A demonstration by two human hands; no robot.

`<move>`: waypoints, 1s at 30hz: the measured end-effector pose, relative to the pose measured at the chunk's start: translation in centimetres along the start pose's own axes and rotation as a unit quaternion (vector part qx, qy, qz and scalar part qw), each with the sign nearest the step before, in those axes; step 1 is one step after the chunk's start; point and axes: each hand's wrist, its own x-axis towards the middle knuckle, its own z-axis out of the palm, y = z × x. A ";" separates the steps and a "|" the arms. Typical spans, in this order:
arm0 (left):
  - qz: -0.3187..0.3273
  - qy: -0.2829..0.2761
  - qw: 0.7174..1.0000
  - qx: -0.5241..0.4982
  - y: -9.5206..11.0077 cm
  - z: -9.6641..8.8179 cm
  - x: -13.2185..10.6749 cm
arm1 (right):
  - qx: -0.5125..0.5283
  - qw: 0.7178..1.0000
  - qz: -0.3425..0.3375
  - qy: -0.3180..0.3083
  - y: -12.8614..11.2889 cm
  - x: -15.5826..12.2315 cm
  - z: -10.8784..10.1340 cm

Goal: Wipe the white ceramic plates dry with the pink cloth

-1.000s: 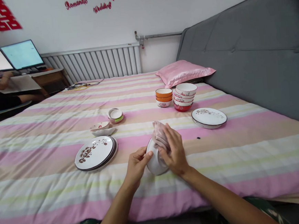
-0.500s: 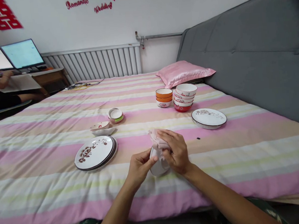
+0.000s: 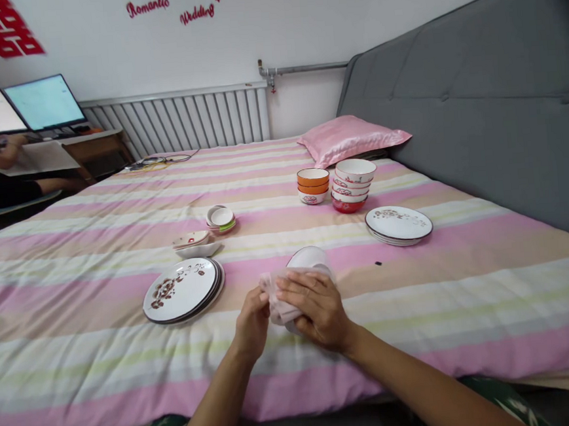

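Note:
A white plate [image 3: 310,257] is tilted up off the striped bedspread in front of me, its lower part hidden by a pale pink cloth [image 3: 280,310] and my fingers. My right hand [image 3: 319,307] lies over the cloth, fingers together, pressing it against the plate's face. At the cloth's left edge, my left hand [image 3: 251,320] is closed in a pinch on the fabric; whether it also touches the plate rim is hidden. Left of my hands sits a stack of dark-rimmed plates [image 3: 179,290] with a brown flower pattern.
Small dishes [image 3: 191,243] and little bowls [image 3: 220,217] lie beyond the left stack. Orange bowls [image 3: 313,183], a taller bowl stack [image 3: 354,184] and more plates [image 3: 398,222] stand right. A pink pillow [image 3: 352,135] rests by the headboard [image 3: 477,93]. A person sits far left.
The plate has shifted and now shows above my right hand. My right hand has flattened over the spread cloth. My left hand has moved slightly left, from the plate's edge to the cloth's.

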 end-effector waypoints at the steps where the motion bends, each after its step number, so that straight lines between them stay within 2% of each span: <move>1: -0.019 0.016 1.000 -0.017 0.1 0.0 0.0 | 0.003 1.000 -0.014 -0.007 -0.1 -0.1 0.1; 3: -0.050 0.030 0.997 -0.045 0.3 0.0 0.0 | 0.013 0.999 -0.041 -0.026 -0.3 -0.3 0.4; 6: -0.057 0.036 0.996 -0.056 0.4 -0.2 0.2 | 0.038 0.996 -0.063 -0.052 -0.5 -0.7 0.8; 13: -0.027 0.048 0.993 0.102 -0.3 -1.2 0.7 | 0.110 0.986 -0.087 -0.096 -1.2 -1.4 1.7; 18: -0.027 0.062 0.988 0.138 -0.5 -1.1 1.1 | 0.133 0.977 -0.111 -0.127 -1.4 -2.5 2.1; 23: -0.028 0.047 0.985 0.164 -0.6 -1.0 1.0 | 0.146 0.974 -0.126 -0.122 -1.2 -3.2 2.2; 30: -0.021 0.058 0.980 0.190 -0.9 -1.3 1.1 | 0.134 0.979 -0.097 -0.117 -0.9 -3.2 1.4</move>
